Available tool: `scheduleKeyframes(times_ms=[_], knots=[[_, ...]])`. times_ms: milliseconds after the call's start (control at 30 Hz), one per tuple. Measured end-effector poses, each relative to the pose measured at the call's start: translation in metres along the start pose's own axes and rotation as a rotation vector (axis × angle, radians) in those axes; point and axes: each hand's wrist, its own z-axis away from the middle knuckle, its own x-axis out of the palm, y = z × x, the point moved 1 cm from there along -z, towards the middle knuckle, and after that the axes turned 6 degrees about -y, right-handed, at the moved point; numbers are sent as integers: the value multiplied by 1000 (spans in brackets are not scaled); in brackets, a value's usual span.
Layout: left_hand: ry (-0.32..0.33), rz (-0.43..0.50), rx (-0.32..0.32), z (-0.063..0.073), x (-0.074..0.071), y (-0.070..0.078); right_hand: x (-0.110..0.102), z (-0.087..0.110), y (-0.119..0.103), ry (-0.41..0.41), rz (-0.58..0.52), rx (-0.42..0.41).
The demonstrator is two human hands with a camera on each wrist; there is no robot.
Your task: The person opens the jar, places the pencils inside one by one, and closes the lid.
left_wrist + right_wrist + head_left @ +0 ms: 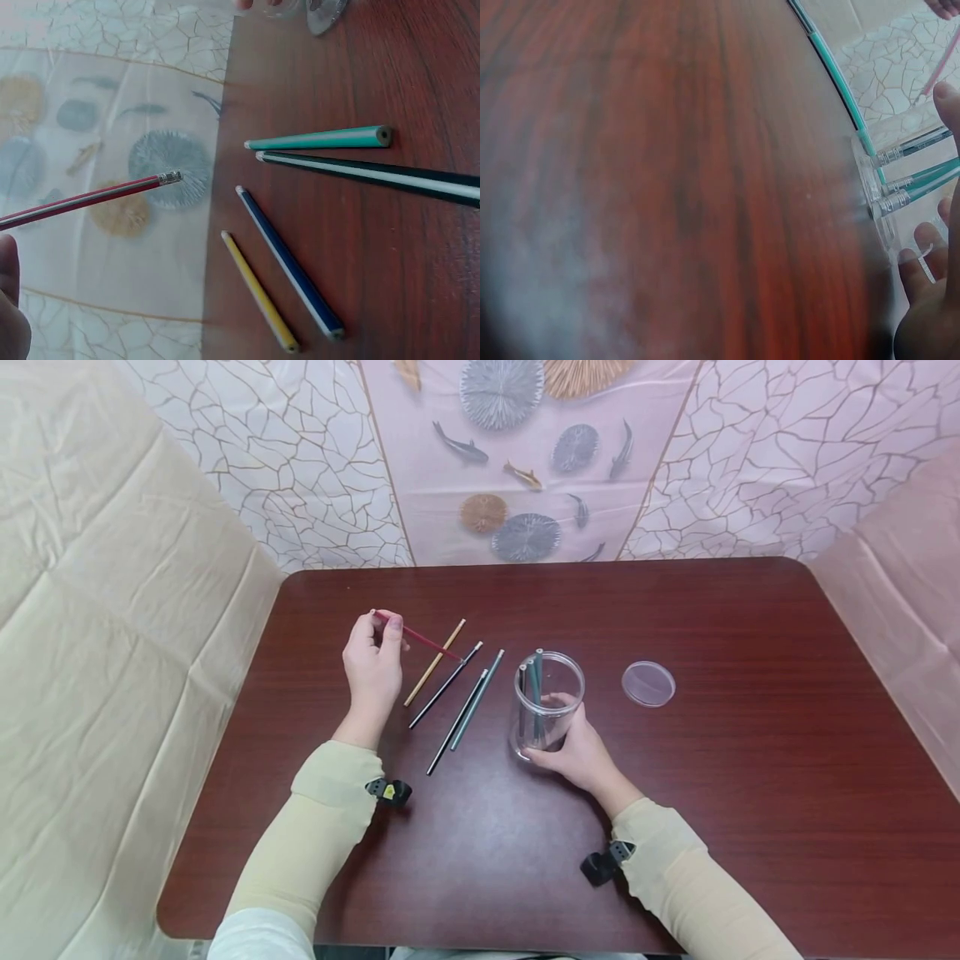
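My left hand (375, 656) pinches a red striped pencil (427, 642) near one end, above the left part of the table. The pencil's metal-banded end points right and toward me; the left wrist view shows this silvery end clear of the tabletop. My right hand (573, 752) grips a clear jar (551, 711) low on its side, thumb in front, fingers behind. Several pencils (922, 180), dark and green, stand inside it, leaning to its left wall. Between the hands lie a yellow pencil (435, 662), a dark blue pencil (289, 262), a black pencil (457, 722) and a green pencil (477, 700).
A round clear lid (648, 684) lies flat to the right of the jar. The dark red-brown wooden table (750, 760) reaches back to a patterned cloth (517, 468), with pale cloth walls (112, 652) on both sides.
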Motion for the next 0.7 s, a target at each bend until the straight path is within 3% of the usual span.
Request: scheduleKeyframes(times_ms=[133,300,700], knots=[[-17,10,44,0,2,10,0,0,0,2,0,3],[-5,55,10,1,3,19,2,4,-1,-9,-1,25],[33,373,-60,-5,7,43,0,4,-2,-3,-2,11]])
